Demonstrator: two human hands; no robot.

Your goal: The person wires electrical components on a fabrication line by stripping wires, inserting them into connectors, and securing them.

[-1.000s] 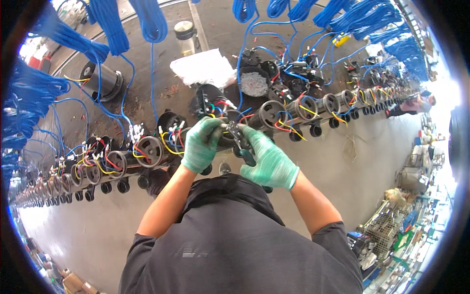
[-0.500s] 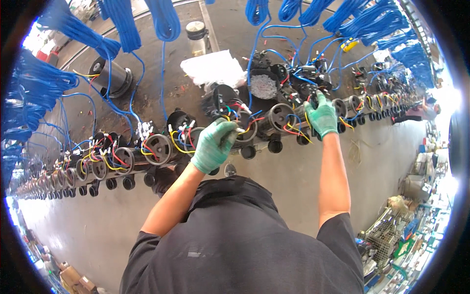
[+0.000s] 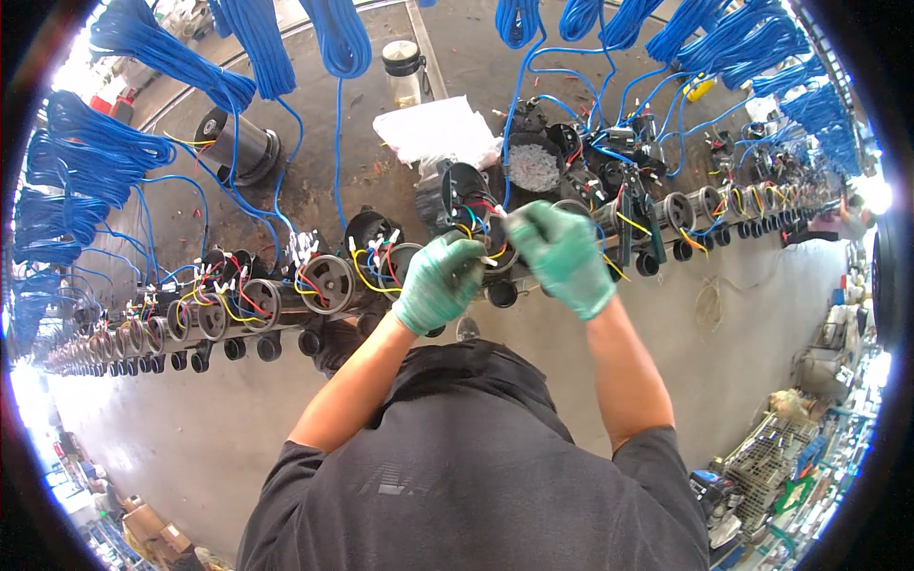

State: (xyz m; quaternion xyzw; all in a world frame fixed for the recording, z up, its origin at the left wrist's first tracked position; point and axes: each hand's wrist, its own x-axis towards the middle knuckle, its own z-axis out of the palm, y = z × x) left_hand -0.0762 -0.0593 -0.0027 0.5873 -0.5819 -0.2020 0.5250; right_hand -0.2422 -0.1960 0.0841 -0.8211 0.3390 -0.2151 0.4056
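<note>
My left hand (image 3: 440, 284), in a green glove, pinches a thin wire whose pale tip (image 3: 489, 261) sticks out past the fingers. Close to its right, my right hand (image 3: 564, 259), gloved too, has its fingertips drawn together beside red and white wire ends (image 3: 497, 208); what they hold is hidden. Both hands are over the front of a dark round motor housing (image 3: 466, 183) with coloured leads coming out. Right of my right hand, a dark long-handled tool (image 3: 624, 224), perhaps pliers, stands among the housings.
A long row of round motor housings (image 3: 328, 283) with coloured wires lines the bench edge. Blue cable coils (image 3: 340, 38) hang above. On the bench are a white plastic bag (image 3: 433, 130), a bowl of small clear pieces (image 3: 533, 167), a jar (image 3: 404, 76) and a larger motor (image 3: 240, 147).
My right hand has moved left, away from the dark parts on the right, to the wires beside my left hand. The left hand keeps its pinch. The whole view has shifted slightly.
</note>
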